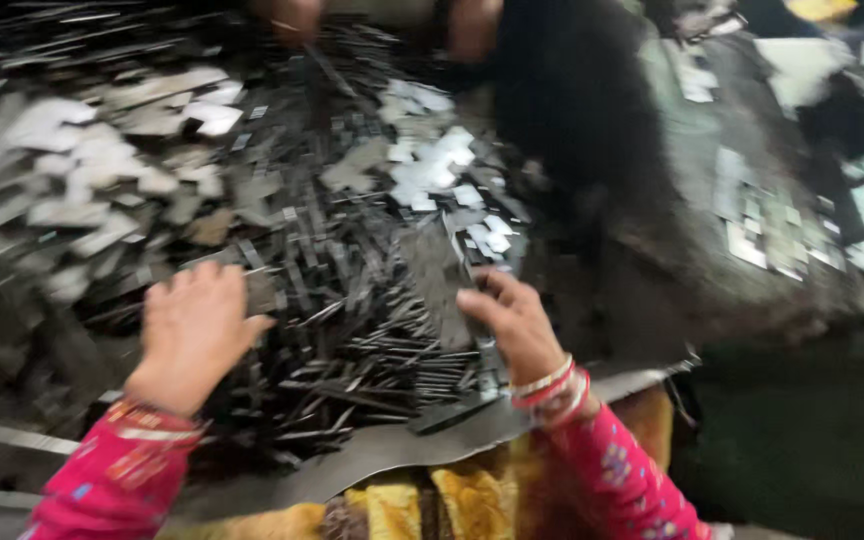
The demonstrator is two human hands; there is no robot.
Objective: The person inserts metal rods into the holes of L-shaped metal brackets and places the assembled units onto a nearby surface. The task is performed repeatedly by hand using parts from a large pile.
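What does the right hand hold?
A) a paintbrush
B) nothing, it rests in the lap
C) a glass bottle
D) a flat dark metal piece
D: the right hand grips a flat dark metal piece over the pile of metal strips, while the left hand rests spread on the pile.

Thin dark metal strips (372, 350) – heaped, crisscrossed – on a grey sheet (392, 445)

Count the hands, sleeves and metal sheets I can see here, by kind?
Hands of the wearer: 2, left hand and right hand
Pink sleeves: 2, left sleeve, right sleeve
Large curved metal sheet: 1
Total: 5
Metal strips: too many, too blurred.
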